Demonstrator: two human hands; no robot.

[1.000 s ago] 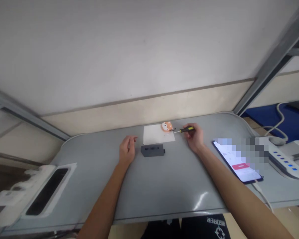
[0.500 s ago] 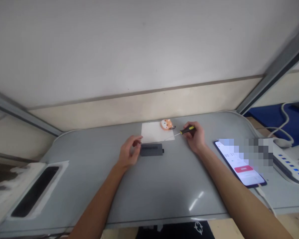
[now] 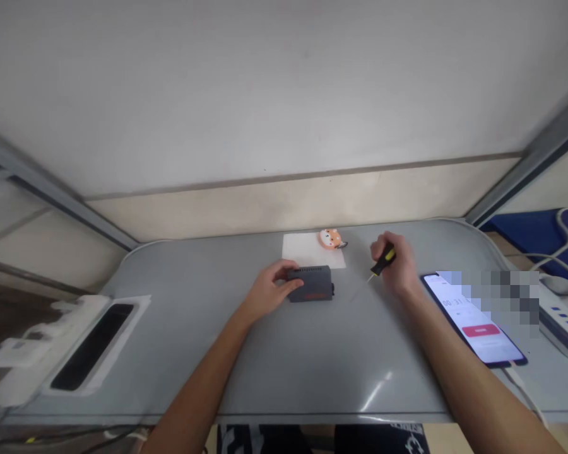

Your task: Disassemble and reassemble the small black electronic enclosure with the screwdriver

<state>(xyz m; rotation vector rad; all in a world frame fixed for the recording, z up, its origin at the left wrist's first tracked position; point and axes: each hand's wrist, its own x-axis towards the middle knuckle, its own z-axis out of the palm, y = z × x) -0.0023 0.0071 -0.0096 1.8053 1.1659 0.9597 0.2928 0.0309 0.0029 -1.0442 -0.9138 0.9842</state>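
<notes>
My left hand (image 3: 271, 291) grips the left end of a small dark grey box with vent slots (image 3: 311, 283), which is tipped up on the grey table (image 3: 284, 359). My right hand (image 3: 396, 267) is closed round a screwdriver with a black and yellow handle (image 3: 382, 262); its thin shaft points down and left toward the table, a short way right of the box. Behind the box lie a white paper sheet (image 3: 307, 255) and a small orange animal-shaped trinket (image 3: 331, 238).
A phone (image 3: 476, 318) with a lit screen lies at the right, with a cable at its near end. A white power strip (image 3: 561, 312) is at the far right. At the left sits a white tray with a dark slot (image 3: 82, 343). A wall stands behind the table.
My left hand has reached the box, taken hold of it and tipped it up. My right hand has swung the screwdriver from lying level to pointing down.
</notes>
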